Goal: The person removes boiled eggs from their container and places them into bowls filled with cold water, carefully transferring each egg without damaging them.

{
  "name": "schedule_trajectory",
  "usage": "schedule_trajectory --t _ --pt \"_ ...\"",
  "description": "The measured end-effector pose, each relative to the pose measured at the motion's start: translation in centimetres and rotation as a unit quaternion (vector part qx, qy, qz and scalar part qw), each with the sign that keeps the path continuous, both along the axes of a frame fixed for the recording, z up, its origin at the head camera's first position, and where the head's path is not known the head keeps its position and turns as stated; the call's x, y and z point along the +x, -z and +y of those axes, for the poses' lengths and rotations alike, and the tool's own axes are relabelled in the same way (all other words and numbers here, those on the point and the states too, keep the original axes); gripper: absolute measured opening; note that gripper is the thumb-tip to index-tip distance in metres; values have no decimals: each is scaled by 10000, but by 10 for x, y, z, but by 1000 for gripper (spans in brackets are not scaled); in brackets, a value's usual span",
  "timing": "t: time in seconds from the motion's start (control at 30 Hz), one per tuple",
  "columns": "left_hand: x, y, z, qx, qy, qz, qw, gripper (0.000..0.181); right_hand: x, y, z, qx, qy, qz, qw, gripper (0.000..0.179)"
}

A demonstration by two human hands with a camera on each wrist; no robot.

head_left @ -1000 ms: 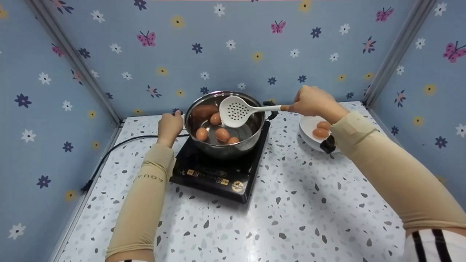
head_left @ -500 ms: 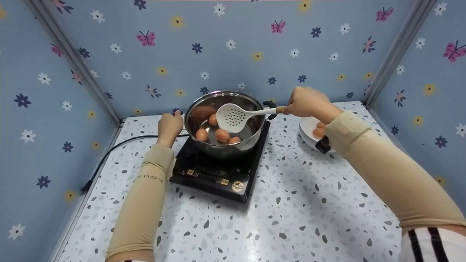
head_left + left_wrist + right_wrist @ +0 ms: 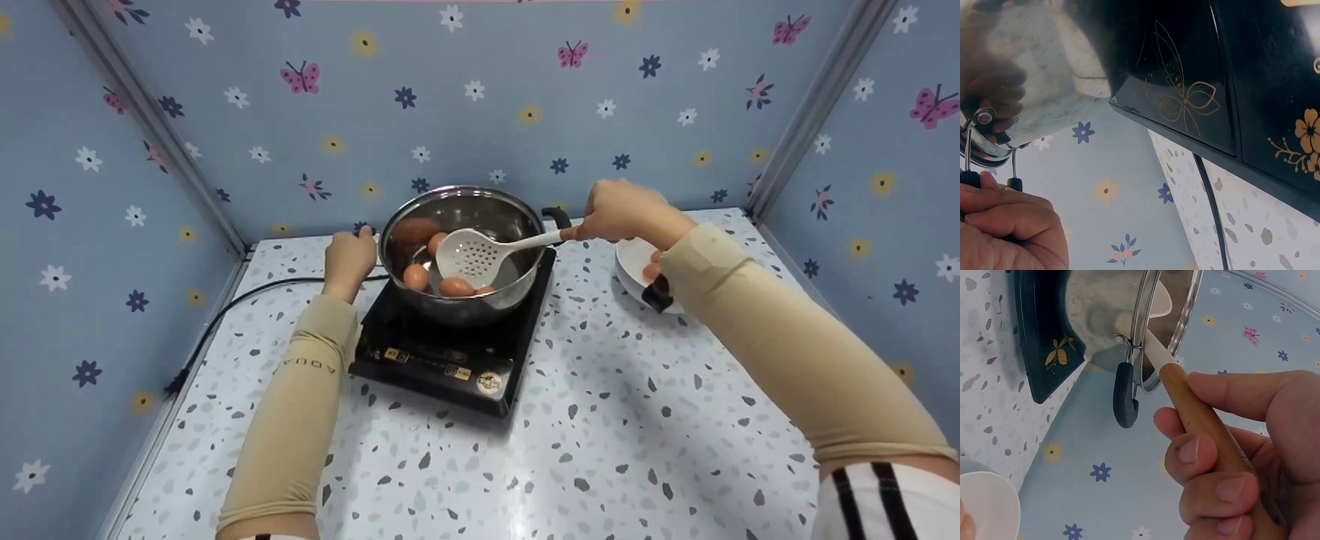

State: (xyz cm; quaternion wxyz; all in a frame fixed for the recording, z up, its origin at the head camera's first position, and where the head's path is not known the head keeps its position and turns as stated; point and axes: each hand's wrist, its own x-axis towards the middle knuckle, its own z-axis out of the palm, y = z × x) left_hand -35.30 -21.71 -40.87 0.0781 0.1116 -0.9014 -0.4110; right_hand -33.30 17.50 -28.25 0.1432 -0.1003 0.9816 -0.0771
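Note:
My left hand (image 3: 349,259) grips the black side handle (image 3: 1014,183) of a steel pot (image 3: 469,309); in the left wrist view its fingers curl round the handle. My right hand (image 3: 624,212) holds a white skimmer (image 3: 474,255) by its wooden handle (image 3: 1202,413), thumb along the top and fingers wrapped beneath. The skimmer's perforated head is tilted inside the pot, low over the eggs. Several brown eggs lie in the pot, among them one egg (image 3: 415,277) at the left and another egg (image 3: 456,287) at the front; the skimmer partly covers some.
Under the pot is a black induction cooker (image 3: 442,375), its cord (image 3: 247,300) running left. To the right, a white bowl (image 3: 628,274) holds brown eggs (image 3: 652,271), partly hidden by my right forearm. The pot's other black handle (image 3: 1124,396) projects rightward. Patterned panels (image 3: 480,127) enclose the speckled table (image 3: 600,450).
My right hand has moved left and slightly down, bringing the skimmer head lower into the pot, over the eggs. The left hand keeps its grip on the pot handle.

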Motion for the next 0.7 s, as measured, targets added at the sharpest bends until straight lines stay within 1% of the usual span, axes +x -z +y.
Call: schedule_trajectory --t 0.13,0.43,0.57,0.7 --pt "0 0 0 7 -3 -12 10000 57 -3 1 -3 17 -60 -75 10000 47" --pt "-1 0 0 44 -17 -104 9999 58 -7 0 -10 -107 -493 -352 9981 45" --pt "-1 0 0 7 -10 -76 10000 59 -9 -2 -12 -198 -614 -563 9963 42" --pt "-1 0 0 -29 -1 -52 10000 58 -10 -5 -14 -375 -564 -908 9936 40"
